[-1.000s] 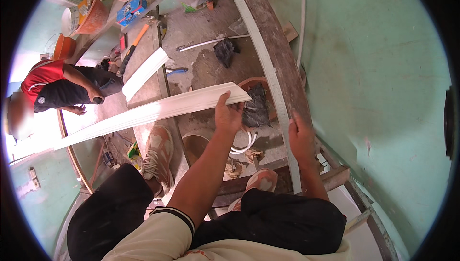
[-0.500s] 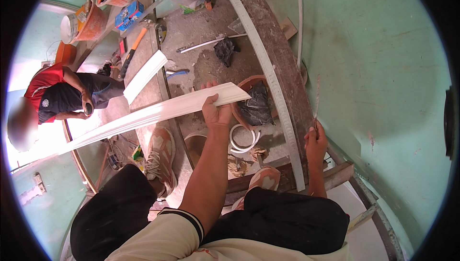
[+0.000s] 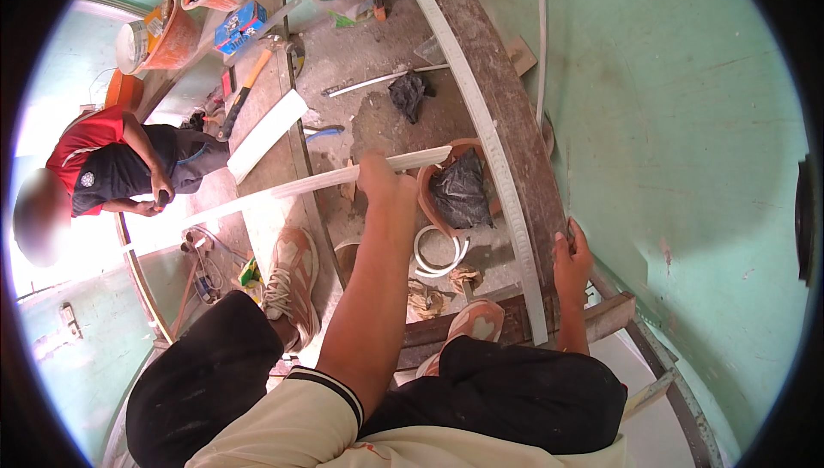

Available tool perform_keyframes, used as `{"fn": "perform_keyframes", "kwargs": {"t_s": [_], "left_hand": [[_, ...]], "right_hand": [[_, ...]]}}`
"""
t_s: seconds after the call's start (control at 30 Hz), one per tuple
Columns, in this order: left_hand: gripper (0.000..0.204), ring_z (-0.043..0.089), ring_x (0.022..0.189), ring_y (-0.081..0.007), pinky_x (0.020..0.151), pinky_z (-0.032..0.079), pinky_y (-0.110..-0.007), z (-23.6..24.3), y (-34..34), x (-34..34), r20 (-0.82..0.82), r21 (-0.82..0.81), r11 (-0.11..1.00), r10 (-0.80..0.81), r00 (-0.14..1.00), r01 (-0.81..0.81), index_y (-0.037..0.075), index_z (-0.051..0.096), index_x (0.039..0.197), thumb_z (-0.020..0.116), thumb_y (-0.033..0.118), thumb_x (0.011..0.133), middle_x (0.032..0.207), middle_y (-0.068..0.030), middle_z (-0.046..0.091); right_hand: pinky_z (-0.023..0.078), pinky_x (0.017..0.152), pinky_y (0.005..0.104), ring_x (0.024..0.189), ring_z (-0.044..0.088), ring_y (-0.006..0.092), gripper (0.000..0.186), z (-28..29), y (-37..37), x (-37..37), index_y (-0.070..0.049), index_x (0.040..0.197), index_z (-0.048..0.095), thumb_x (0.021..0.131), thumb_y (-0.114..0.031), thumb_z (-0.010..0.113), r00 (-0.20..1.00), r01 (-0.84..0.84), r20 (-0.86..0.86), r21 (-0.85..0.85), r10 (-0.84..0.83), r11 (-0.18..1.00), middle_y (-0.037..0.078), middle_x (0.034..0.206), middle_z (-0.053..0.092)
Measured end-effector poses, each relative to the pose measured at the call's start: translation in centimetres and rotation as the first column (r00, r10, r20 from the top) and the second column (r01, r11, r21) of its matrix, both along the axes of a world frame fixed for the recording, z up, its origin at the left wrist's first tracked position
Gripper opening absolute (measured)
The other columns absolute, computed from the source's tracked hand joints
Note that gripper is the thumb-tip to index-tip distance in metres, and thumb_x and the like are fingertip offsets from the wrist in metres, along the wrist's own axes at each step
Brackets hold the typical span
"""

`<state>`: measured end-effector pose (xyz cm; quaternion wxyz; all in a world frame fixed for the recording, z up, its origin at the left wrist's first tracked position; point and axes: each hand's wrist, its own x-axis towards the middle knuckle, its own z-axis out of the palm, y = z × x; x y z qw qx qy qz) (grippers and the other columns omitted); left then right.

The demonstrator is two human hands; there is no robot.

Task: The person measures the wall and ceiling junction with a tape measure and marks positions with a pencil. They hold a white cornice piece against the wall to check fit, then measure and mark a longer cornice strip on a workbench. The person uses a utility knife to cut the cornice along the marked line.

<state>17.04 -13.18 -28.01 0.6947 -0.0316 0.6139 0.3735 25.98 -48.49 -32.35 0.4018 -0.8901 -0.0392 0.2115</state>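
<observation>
My left hand [image 3: 378, 178] is closed round a long white moulding strip [image 3: 300, 186] near its angled end. The strip is tipped so that its narrow edge shows, and it runs far off to the left into bright glare. By the wooden plank [image 3: 506, 82] on the right, my right hand [image 3: 572, 253] has its fingers apart, and nothing shows between them. A long pale straight strip [image 3: 489, 133] with a yellow patch at its far end lies along that plank. A short white moulding piece [image 3: 268, 135] rests on the left plank.
A claw hammer [image 3: 245, 94] and a blue box [image 3: 240, 28] lie on the left plank. Beneath the strip stands a bucket [image 3: 425, 189] with a black bag, near a coiled white tube [image 3: 440, 252]. At left, another person [image 3: 129, 159] holds a small dark object. A green wall [image 3: 687, 124] bounds the right.
The moulding strip has been rolled in my left hand from its broad face onto its edge. The thin blade in my right hand is out of sight, and those fingers have opened.
</observation>
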Motion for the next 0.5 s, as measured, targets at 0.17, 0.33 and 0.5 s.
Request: {"fn": "perform_keyframes", "kwargs": {"t_s": [0.17,0.33,0.5], "left_hand": [[0.036,0.054,0.121,-0.0353,0.102,0.048,-0.063,-0.7,-0.5,-0.4,0.041,0.047,0.999,0.02,0.999,-0.022,0.007,0.048,0.133,0.052,0.012,0.098,0.129,-0.0155,0.052],[0.042,0.055,0.133,-0.0394,0.112,0.051,-0.06,-3.3,-2.4,-2.6,0.205,0.289,0.957,-0.026,0.978,-0.035,0.0,0.05,0.139,0.058,0.011,0.099,0.135,-0.0194,0.057],[0.043,0.068,0.122,-0.0294,0.106,0.057,-0.048,-3.1,-2.7,-3.0,0.311,0.095,0.991,0.057,0.949,-0.091,0.005,0.056,0.134,0.074,0.007,0.095,0.129,-0.0107,0.067]], "right_hand": [[0.057,0.083,0.0447,0.091,0.076,0.0315,0.048,-2.8,-2.1,0.5,-0.005,0.146,0.061,0.101,-0.02,0.069,0.959,-0.138,0.234,-0.103,0.159,0.985,0.019,0.104,0.077],[0.057,0.085,0.05,0.096,0.075,0.0415,0.037,-2.2,-1.7,1.1,-0.006,0.133,0.064,0.099,-0.019,0.071,0.948,-0.236,0.145,-0.276,0.283,0.932,0.022,0.105,0.077],[0.057,0.085,0.051,0.097,0.074,0.0435,0.034,-4.2,-2.6,1.3,-0.007,0.129,0.066,0.098,-0.019,0.072,0.901,-0.318,0.222,-0.252,0.374,0.914,0.021,0.106,0.077]]}}
